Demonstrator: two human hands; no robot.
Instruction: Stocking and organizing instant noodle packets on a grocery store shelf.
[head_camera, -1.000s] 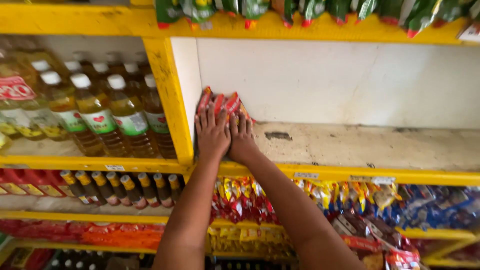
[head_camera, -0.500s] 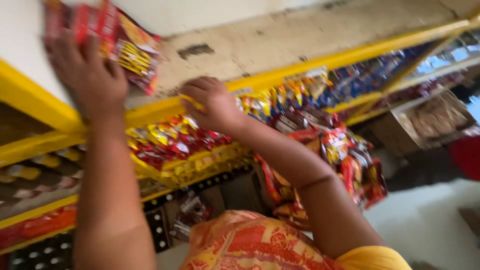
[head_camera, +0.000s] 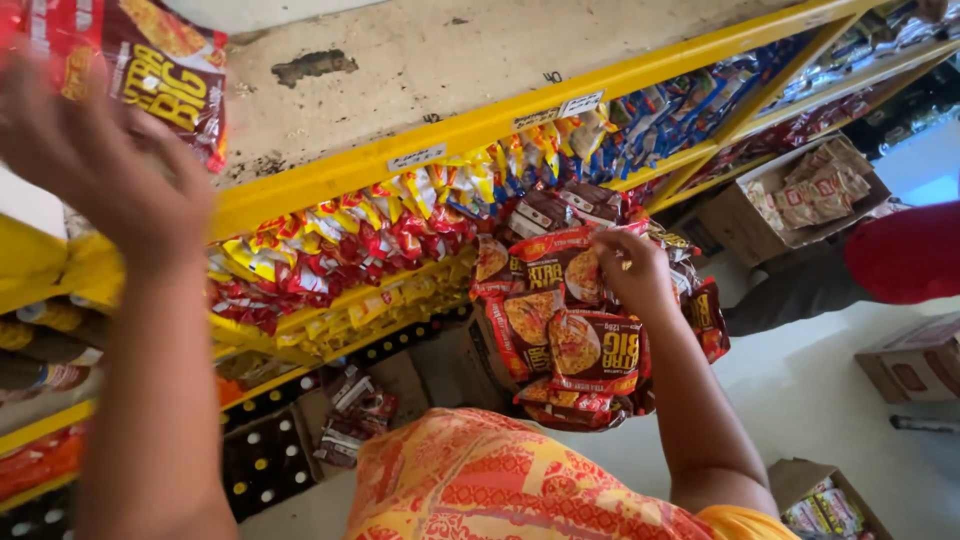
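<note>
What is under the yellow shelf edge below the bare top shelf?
Under the yellow shelf edge hang rows of red and yellow snack packets; blue packets sit further right. What lies behind them is covered.

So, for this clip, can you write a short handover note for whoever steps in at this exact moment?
Left hand: raised at the bare top shelf, against the red noodle packets standing at its left end; blurred, grip unclear.
Right hand: down at the pile of noodle packets held against the body, fingers on the top ones.
Done: a few packets are on the shelf.
Left: most of that shelf is bare; the pile is large. More packets sit in the open carton on the floor.
</note>
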